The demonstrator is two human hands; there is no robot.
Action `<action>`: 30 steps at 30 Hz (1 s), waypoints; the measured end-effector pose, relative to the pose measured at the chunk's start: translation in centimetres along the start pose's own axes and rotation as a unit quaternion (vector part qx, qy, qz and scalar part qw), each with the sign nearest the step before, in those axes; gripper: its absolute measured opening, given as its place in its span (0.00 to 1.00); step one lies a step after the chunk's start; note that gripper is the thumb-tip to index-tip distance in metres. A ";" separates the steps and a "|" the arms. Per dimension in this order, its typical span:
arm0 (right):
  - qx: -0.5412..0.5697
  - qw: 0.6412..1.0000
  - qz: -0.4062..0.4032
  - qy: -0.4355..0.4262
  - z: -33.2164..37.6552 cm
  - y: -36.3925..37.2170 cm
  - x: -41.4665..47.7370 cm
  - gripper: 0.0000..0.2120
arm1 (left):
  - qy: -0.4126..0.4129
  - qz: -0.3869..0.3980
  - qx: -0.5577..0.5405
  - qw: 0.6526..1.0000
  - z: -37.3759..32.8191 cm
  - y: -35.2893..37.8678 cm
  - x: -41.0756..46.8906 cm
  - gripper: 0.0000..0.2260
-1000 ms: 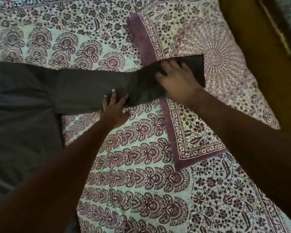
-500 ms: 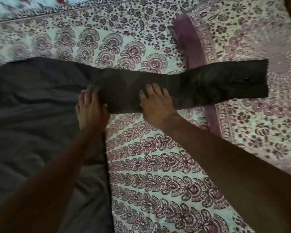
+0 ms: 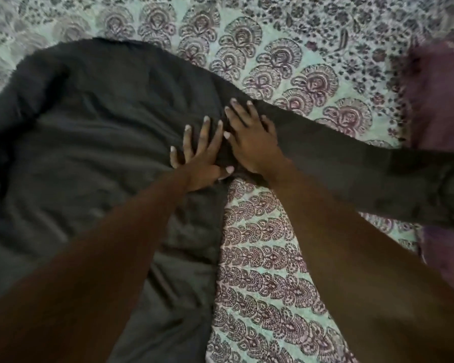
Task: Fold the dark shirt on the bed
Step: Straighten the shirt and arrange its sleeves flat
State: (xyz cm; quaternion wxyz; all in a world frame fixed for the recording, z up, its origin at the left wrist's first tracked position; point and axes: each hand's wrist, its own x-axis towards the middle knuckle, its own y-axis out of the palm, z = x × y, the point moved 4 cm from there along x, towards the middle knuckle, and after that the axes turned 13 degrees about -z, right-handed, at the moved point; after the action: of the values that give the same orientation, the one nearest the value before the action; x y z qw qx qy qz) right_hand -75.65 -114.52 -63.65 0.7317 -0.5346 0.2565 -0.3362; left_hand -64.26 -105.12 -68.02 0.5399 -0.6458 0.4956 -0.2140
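The dark shirt [image 3: 89,142] lies spread flat on the bed, its body filling the left half of the view. One long sleeve [image 3: 351,163] stretches out to the right across the bedspread. My left hand [image 3: 199,155] rests palm down, fingers spread, on the shirt body near the armpit. Right beside it, my right hand [image 3: 249,137] presses flat on the base of the sleeve. Neither hand grips the cloth. The cuff end runs off the right edge.
A patterned mint and maroon bedspread [image 3: 268,271] covers the bed around the shirt. A purple-bordered pillow [image 3: 438,90] sits at the right, under the far end of the sleeve.
Both hands have slid leftward along the sleeve, from its outer part to the shoulder and armpit. The view has swung left with them, so more of the shirt body shows.
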 end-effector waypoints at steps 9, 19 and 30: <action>-0.096 0.945 -0.120 0.290 -9.5 -1.4 -4.9 0.37 | -0.003 0.026 -0.037 0.999 -0.5 0.2 0.1 0.47; -0.098 0.975 -0.102 0.173 -7.0 0.4 -7.9 0.33 | -0.012 0.016 -0.037 0.999 -0.3 0.8 0.2 0.46; -0.059 0.995 -0.073 0.038 -2.2 2.2 -4.2 0.30 | -0.017 0.034 -0.018 0.999 -0.6 0.3 0.1 0.45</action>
State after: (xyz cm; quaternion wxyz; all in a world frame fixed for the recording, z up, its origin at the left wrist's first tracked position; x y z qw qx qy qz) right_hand -79.45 -112.18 -66.36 0.6621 -0.5808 0.2641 -0.3930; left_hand -64.85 -105.53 -68.14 0.5434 -0.6417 0.5122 -0.1752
